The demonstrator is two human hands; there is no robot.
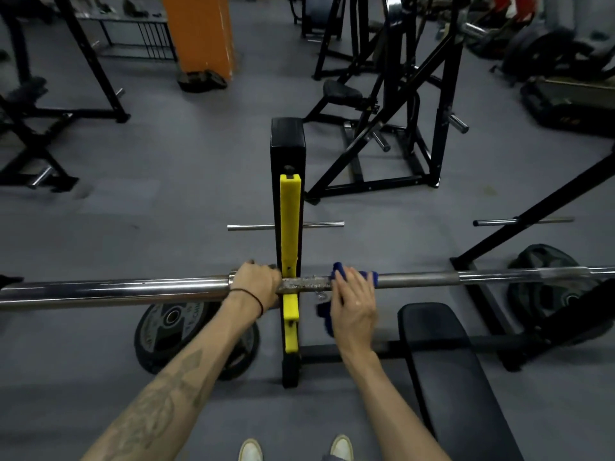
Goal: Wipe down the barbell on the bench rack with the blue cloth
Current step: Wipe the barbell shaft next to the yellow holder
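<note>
Bar (432,279) lay across yellow rack (289,227). Left hand (258,284) clamped round bar beside the rack; right hand (354,304) wrapped cloth (337,271) around shaft. Risks judged: cloth snagging on rack, bar rolling off hook.

Wt plates (173,331) on grey floor (166,211); orange pillar (199,34) far L; black machines (392,94) behind.

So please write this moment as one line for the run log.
left hand: grips barbell | right hand: holds blue cloth on barbell | yellow rack post between hands
</note>
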